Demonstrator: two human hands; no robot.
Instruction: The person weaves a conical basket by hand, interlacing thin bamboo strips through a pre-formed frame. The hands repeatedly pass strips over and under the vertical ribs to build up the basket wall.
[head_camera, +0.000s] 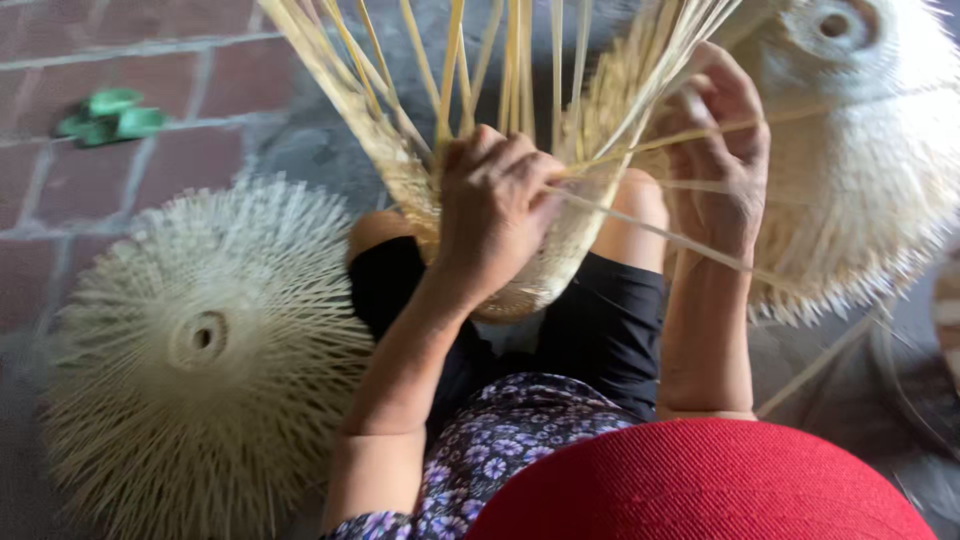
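Observation:
A half-woven bamboo basket (545, 262) rests between my knees, its long pale upright strips (450, 70) fanning toward the top of the view. My left hand (495, 205) grips the basket's woven wall from the front, fingers curled over several strips. My right hand (722, 150) is at the basket's right side, pinching a thin bamboo weaving strip (650, 232) that runs across toward my left hand. The basket's base is hidden behind my left hand.
A round woven bamboo piece with a centre hole (200, 340) lies on the floor at left. A similar one (860, 150) lies at upper right. A green sandal (110, 115) sits on the brick floor at far left. A red hat brim (700, 485) fills the bottom.

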